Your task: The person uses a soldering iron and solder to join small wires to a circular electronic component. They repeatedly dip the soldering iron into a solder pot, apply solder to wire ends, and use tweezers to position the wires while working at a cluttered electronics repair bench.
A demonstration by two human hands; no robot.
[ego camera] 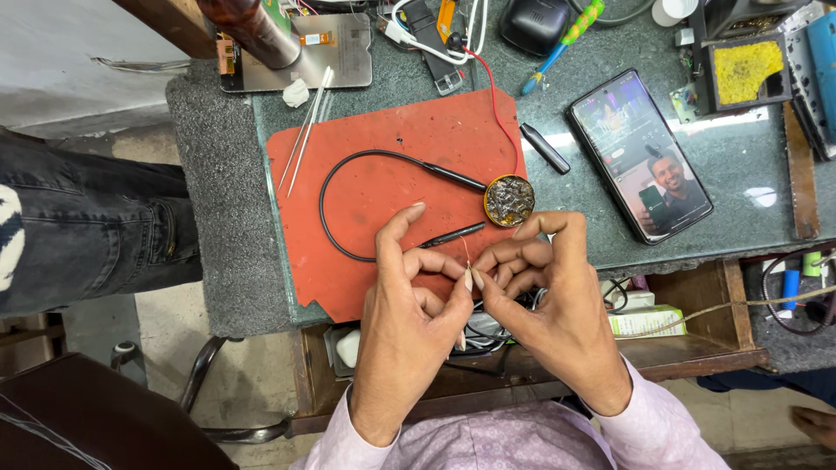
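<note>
Head view looks straight down on two bare hands meeting over the near edge of a red mat [383, 157]. Left hand [409, 305] has its thumb and forefinger pressed together in a pinch, the remaining fingers curled toward the palm, the wrist coming up from a pale lilac sleeve [488, 439]. Right hand [549, 300] mirrors it, thumb and forefinger closed, knuckles arched and the other fingers folded. Between the two pinches runs a thin wire [466, 257], very fine and pale, standing nearly upright just above the fingertips; both hands grip it where their nails almost touch.

Just beyond the fingers a black cable [326, 187] loops across the mat, one dark tip lying close to the left forefinger. A round tin [509, 200] of dark, lumpy paste sits at the mat's right edge, near the right hand's knuckles, with a red lead [495, 96] trailing away from it. A black pen-like piece [544, 148] lies on the grey-green table [740, 165], and a phone [640, 157] with a lit screen rests to the right. Thin white sticks [305, 130] lie at the mat's upper left. A yellow sponge in a black tray [744, 74] sits at the far right. Someone's leg in dark jeans [87, 226] is at the left edge.
</note>
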